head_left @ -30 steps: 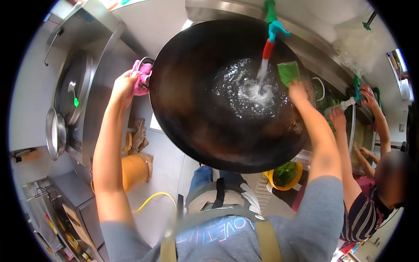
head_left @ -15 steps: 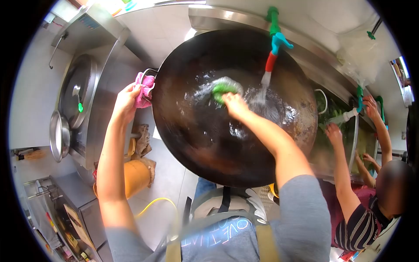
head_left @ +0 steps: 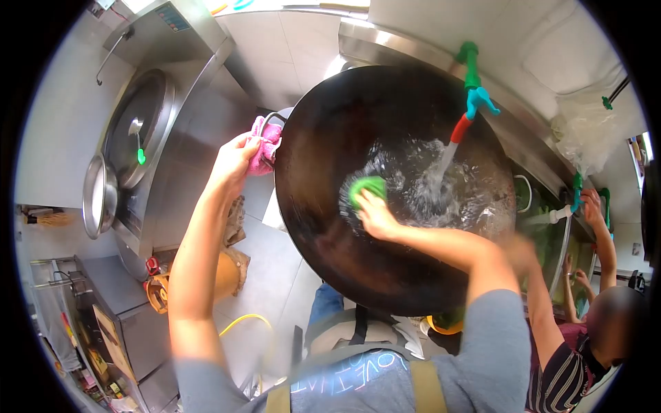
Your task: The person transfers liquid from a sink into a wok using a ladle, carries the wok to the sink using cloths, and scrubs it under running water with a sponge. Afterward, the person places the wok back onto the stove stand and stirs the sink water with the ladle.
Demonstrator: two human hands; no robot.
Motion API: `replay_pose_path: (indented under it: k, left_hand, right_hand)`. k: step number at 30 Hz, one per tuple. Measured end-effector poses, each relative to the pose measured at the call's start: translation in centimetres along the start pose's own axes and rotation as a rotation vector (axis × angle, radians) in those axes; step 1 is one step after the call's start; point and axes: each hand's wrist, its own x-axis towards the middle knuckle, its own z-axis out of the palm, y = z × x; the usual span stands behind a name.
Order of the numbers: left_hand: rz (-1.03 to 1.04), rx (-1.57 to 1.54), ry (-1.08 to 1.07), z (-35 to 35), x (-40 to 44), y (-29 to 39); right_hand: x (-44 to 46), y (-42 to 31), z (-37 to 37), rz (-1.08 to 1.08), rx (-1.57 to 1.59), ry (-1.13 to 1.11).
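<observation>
the left hand [head_left: 239,155], fingers clenched, grips a pink cloth [head_left: 267,146] at the left handle [head_left: 275,115] of a dark wok [head_left: 330,261]. the right hand [head_left: 376,215] has its fingers grasping a green pad [head_left: 369,186] inside the wok, left of water [head_left: 445,162] running from a far tap [head_left: 474,103].

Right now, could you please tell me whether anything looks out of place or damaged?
The large, round black metal wok looks odd inside, blotched brown rather than evenly dark, perhaps from staining or wear; nothing else stands out.
</observation>
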Motion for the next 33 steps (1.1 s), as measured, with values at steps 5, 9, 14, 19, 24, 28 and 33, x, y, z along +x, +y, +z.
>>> replay_pose_path:
  k: [5, 9, 14, 19, 24, 28, 33]
  left_hand:
    - [0.018, 0.046, -0.039, 0.8, -0.9, 1.0]
    - [0.003, 0.039, -0.008, 1.3, -1.0, 1.2]
    - [0.014, 0.025, -0.015, 0.6, -0.5, 0.6]
    - [0.005, -0.02, -0.054, -1.1, 1.0, -0.7]
    - [0.013, -0.04, -0.046, -0.3, 0.4, -0.2]
    - [0.04, -0.021, -0.089, 0.0, 0.0, -0.1]
    - [0.027, 0.031, -0.06, 0.4, -0.7, 0.7]
  right_hand:
    - [17.8, -0.2, -0.3, -0.127, -0.186, 0.543]
    - [23.4, 5.6, -8.1, 0.169, -0.51, 0.73]
    - [14.7, 15.4, -12.1, 0.464, -0.478, 0.752]
    - [-0.1, 16.7, -9.2, 0.68, -0.423, 0.185]
    - [-4.5, 4.4, -3.7, -0.051, -0.107, -0.001]
    - [4.2, 8.6, -2.0, 0.265, -0.269, 0.222]
    - [2.6, 14.8, -7.3, 0.761, 0.141, 0.231]
